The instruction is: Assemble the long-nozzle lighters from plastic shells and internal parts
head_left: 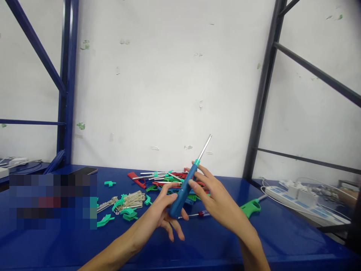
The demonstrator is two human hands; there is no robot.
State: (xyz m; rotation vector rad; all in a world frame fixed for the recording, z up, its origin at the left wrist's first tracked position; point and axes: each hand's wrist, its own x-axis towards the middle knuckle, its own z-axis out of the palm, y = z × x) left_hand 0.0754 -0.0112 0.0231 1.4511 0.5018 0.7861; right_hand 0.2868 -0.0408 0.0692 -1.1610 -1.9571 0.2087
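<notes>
Holding the blue lighter (182,192) aslant, I have the left hand (163,207) clamped round its lower end, lower fingers spread, and the right hand (216,192), fingers bent, pinching below its teal collar (196,162).

From my end, the tool (182,195) reads blue with a teal collar (196,162) and silver shaft (205,146). I see a deep-blue desk (214,244) and a white wall (163,82) flecked green.

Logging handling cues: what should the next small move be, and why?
Perhaps a light press by the right hand on the blue lighter's teal collar: its fingers are already close by, and the left hand steadies the lighter's lower end.
</notes>
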